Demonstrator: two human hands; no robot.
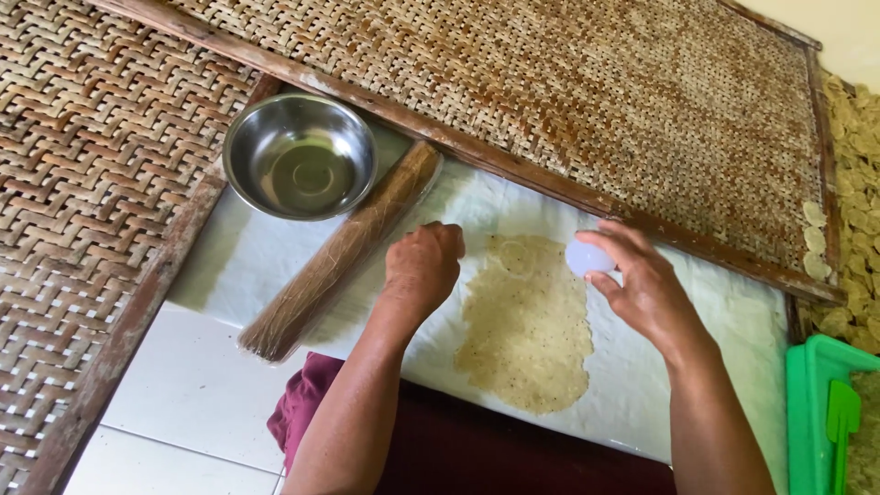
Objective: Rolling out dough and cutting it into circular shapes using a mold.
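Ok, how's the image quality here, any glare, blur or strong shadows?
Head view: soft daylight, no hard shadows; the steel bowl shows mild reflections, not blinding glare. The white round cutter in the right hand looks slightly washed out. The left hand and the dough sheet are sharp; the woven mats' edges bend slightly.

Seen from above: two bare forearms, no sleeves, no watch, no rings or bangles visible on either the left hand (423,266) or the right hand (642,284). Nails short, unpainted. Lower down, dark maroon cloth (458,449) across the lap, w/ a lighter magenta fold at its left edge.
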